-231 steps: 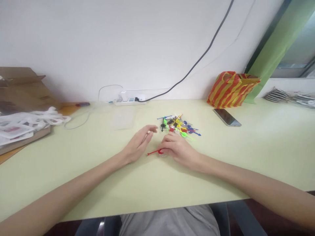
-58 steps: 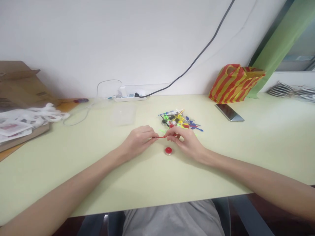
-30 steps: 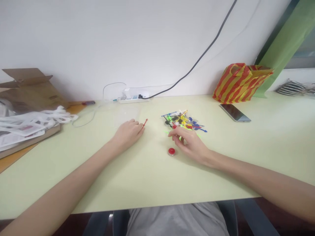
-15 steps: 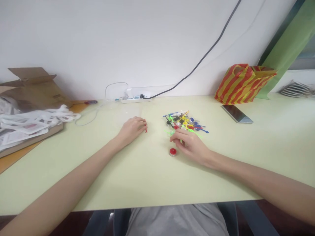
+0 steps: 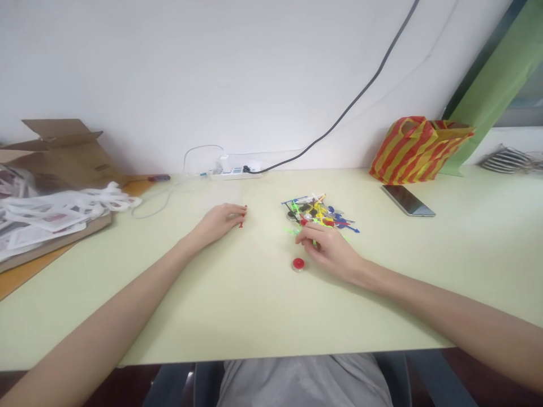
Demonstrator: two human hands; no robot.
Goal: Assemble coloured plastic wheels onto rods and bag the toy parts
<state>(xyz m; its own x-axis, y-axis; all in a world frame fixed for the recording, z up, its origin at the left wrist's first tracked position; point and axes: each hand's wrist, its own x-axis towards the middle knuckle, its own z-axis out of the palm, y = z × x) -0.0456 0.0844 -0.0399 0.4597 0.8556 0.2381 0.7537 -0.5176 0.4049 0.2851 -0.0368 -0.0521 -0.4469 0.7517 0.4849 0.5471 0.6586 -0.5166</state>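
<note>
My left hand (image 5: 221,223) is over the table left of centre, its fingers closed around a thin red plastic piece (image 5: 242,224); the piece's ends stick out at the fingertips. At the front edge of a colourful pile of small plastic parts (image 5: 318,208) is my right hand (image 5: 328,249). Its fingers are curled together, and whatever may be between them is hidden. A small round piece with a red top and a clear rim (image 5: 298,264) lies on the table just below the right fingertips. The pile mixes thin arrow-tipped sticks and round discs in blue, yellow, green, red, black and white.
A phone (image 5: 408,200) lies right of the pile, before a red-and-yellow striped bag (image 5: 418,152). Against the wall sits a power strip (image 5: 235,174) with a black cable (image 5: 339,121). At left are a cardboard box (image 5: 78,152) and white strapped items (image 5: 55,212).
My left hand has shifted slightly left, carrying the red plastic piece with it. My right hand stays almost in place beside the pile.
</note>
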